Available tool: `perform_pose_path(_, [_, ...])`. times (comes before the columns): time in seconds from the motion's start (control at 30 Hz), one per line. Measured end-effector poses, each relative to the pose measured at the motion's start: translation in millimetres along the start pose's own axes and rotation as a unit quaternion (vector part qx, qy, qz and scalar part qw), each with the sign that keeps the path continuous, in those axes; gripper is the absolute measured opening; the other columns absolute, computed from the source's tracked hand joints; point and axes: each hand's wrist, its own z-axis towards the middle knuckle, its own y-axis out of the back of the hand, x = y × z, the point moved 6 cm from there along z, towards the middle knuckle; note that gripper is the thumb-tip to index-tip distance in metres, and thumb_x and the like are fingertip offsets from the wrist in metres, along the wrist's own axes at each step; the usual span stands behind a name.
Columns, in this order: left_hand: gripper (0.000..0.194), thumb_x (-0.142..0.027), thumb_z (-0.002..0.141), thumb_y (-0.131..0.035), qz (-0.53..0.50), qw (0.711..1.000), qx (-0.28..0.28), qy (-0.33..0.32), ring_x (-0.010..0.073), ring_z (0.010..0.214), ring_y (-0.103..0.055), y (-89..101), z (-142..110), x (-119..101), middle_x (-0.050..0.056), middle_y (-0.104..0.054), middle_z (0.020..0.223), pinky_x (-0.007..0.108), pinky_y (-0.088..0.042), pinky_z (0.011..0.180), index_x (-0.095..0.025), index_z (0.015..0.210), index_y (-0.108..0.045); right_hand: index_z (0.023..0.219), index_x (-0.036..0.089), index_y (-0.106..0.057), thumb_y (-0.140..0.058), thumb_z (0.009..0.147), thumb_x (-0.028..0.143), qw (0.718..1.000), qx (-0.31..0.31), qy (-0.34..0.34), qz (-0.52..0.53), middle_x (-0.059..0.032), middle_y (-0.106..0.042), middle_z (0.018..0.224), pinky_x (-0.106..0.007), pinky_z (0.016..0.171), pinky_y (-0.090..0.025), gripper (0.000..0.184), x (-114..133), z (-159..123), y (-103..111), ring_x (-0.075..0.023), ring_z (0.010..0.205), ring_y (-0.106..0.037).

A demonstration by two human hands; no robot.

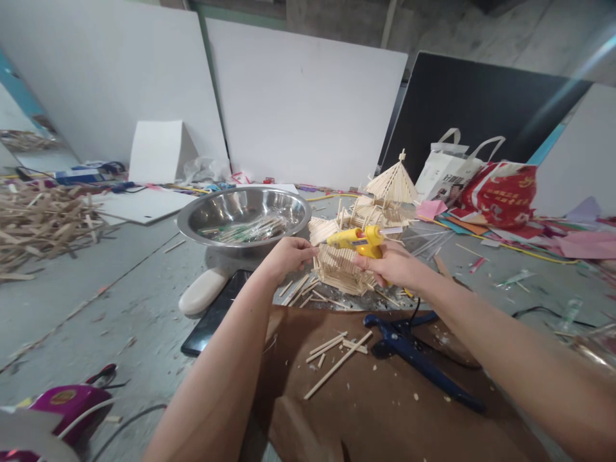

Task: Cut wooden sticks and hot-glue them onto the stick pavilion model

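A yellow hot glue gun (353, 240) is gripped in my right hand (387, 262), its nozzle pointing left and a clear glue stick at its back end. My left hand (291, 255) is closed in a pinch just left of the nozzle; what lies between its fingertips is too small to make out. Behind and below both hands stands a model building of thin wooden sticks (344, 273), with a pointed stick roof (393, 182) at its back. Part of the model is hidden by the glue gun and my right hand.
Blue cutters (423, 362) and loose sticks (337, 366) lie on a brown sheet (380, 417). Left of my hands are a steel basin (192, 236) holding bagged sticks, a black phone (212, 324) and a white oval object (203, 290). Bags (503, 192) stand at right.
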Motion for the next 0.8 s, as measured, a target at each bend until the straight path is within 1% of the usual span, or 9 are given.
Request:
perform_pose_path(0.13, [0.023, -0.035, 0.063, -0.057, 0.005, 1.0, 0.001, -0.003, 0.0042, 0.039, -0.036, 0.1, 1.1, 1.1, -0.003, -0.044, 0.047, 0.018, -0.026, 0.038, -0.014, 0.057, -0.052, 0.068, 0.017, -0.054, -0.048, 0.068, 0.05, 1.0, -0.003, 0.001, -0.014, 0.0054, -0.043, 0.033, -0.022, 0.038, -0.034, 0.033, -0.1, 0.9, 0.6, -0.0088, 0.031, -0.042])
perform_pose_path(0.3, [0.023, -0.034, 0.063, -0.057, 0.007, 1.0, 0.005, -0.001, 0.0038, 0.039, -0.035, -0.1, 0.9, 0.4, -0.004, -0.043, 0.046, 0.018, -0.025, 0.038, -0.014, 0.055, -0.051, 0.065, 0.017, -0.053, -0.047, 0.067, 0.054, 1.0, -0.017, -0.002, -0.015, 0.0045, -0.042, 0.033, -0.022, 0.039, -0.034, 0.037, -4.7, -0.9, 6.0, -0.0094, 0.033, -0.042])
perform_pose_path(0.47, [0.022, -0.033, 0.064, -0.056, 0.012, 1.0, 0.001, 0.004, 0.0039, 0.038, -0.036, 0.6, 0.0, -0.5, -0.004, -0.043, 0.045, 0.019, -0.025, 0.038, -0.014, 0.055, -0.051, 0.068, 0.017, -0.053, -0.046, 0.067, 0.055, 1.0, -0.017, -0.005, -0.016, 0.0045, -0.042, 0.035, -0.023, 0.039, -0.033, 0.039, -8.4, -2.0, 7.4, -0.0093, 0.033, -0.042])
perform_pose_path(0.6, [0.022, -0.035, 0.063, -0.056, 0.013, 1.0, -0.003, 0.004, 0.0041, 0.038, -0.036, 1.2, 0.2, 0.2, -0.003, -0.045, 0.047, 0.019, -0.025, 0.038, -0.015, 0.056, -0.052, 0.067, 0.018, -0.051, -0.047, 0.067, 0.054, 1.0, -0.013, -0.004, 0.005, 0.0048, -0.043, 0.036, -0.022, 0.037, -0.032, 0.037, -5.8, -1.0, 4.1, -0.0088, 0.032, -0.041])
perform_pose_path(0.8, [0.022, -0.035, 0.063, -0.057, 0.013, 1.0, -0.004, 0.004, 0.0042, 0.038, -0.036, 1.3, 0.1, -0.6, -0.004, -0.044, 0.046, 0.019, -0.025, 0.038, -0.014, 0.056, -0.052, 0.064, 0.018, -0.051, -0.047, 0.068, 0.053, 1.0, -0.009, -0.01, -0.026, 0.0046, -0.043, 0.033, -0.022, 0.037, -0.031, 0.035, -2.4, -0.5, 3.1, -0.0093, 0.033, -0.041])
